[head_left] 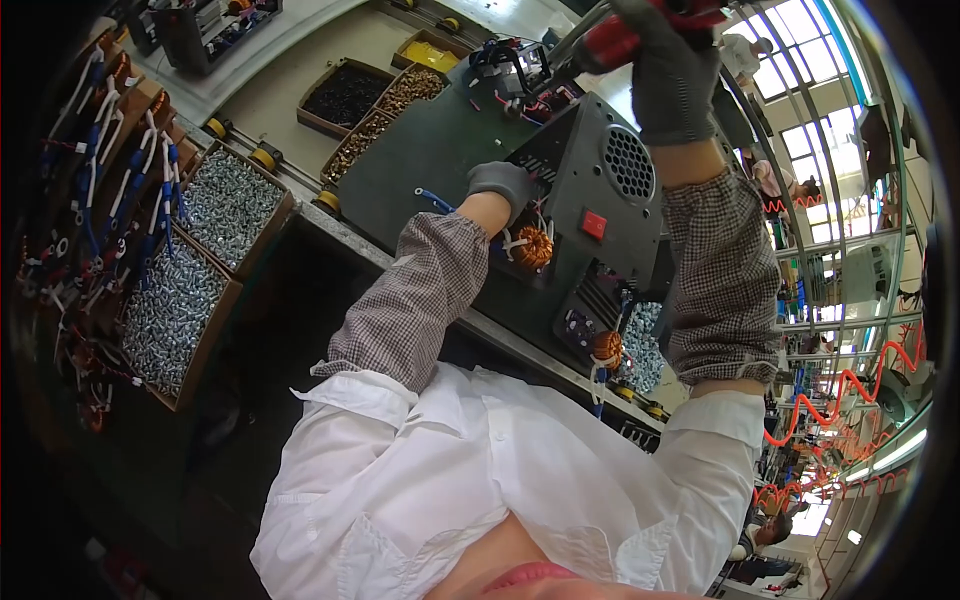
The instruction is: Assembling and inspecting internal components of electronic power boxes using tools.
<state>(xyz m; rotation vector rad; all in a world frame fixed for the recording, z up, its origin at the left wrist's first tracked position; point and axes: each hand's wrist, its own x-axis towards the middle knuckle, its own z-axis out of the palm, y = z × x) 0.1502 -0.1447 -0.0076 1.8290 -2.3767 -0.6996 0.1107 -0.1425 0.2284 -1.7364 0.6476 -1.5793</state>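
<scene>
My right hand (677,90), in a grey glove, is raised at the top right and wrapped round a red and black power screwdriver (608,45). The tool's front end points left, over the far end of a black metal casing (625,225). That casing has a honeycomb vent and a red rocker switch (594,223). My left hand (500,184), also gloved, is closed at the casing's left edge, with its fingertips partly hidden. Just below it hangs a copper-wound ring coil (532,247). A blue cable (434,201) sticks out beside the left wrist.
Boxes of silver screws (232,205) stand at the left, beside hanging blue and white cables (110,160). Past the dark green work board (400,190) are trays of brass parts (410,92) and black parts (345,95). A second coil (606,348) lies near the front edge.
</scene>
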